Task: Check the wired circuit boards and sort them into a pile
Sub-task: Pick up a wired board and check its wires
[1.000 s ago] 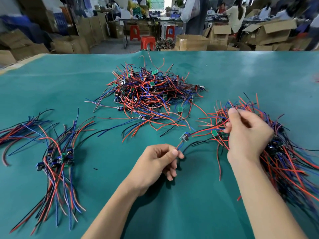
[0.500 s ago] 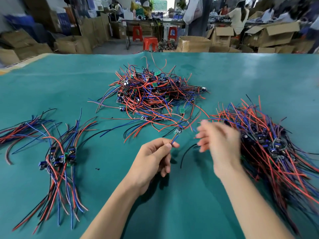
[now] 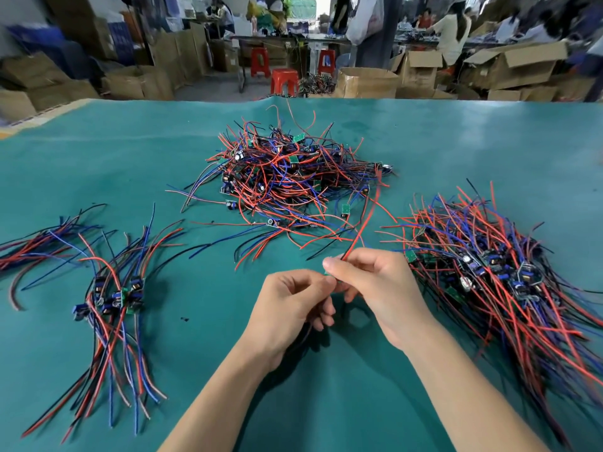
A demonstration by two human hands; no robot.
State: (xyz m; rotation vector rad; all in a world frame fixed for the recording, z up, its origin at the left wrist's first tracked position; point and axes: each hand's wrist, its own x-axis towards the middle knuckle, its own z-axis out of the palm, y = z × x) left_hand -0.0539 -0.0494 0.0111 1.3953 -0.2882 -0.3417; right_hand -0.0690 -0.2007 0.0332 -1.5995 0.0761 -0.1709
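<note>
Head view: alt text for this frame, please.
Both hands, left and right, pinch one small wired board above a teal table. Tangled red, blue and black wire piles lie beyond, right and left.

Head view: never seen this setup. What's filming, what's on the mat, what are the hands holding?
There is no machine here: a camera worn on a person's head looks forward and down at their two bare hands. On the green mat lie three heaps of small circuit boards with red, blue and black wires: a tangled heap in the middle, a combed-out pile on the right, and a smaller bunch on the left. The left hand and right hand meet in front, together pinching one wired board, mostly hidden by the fingers; its red wire runs up from them.
</note>
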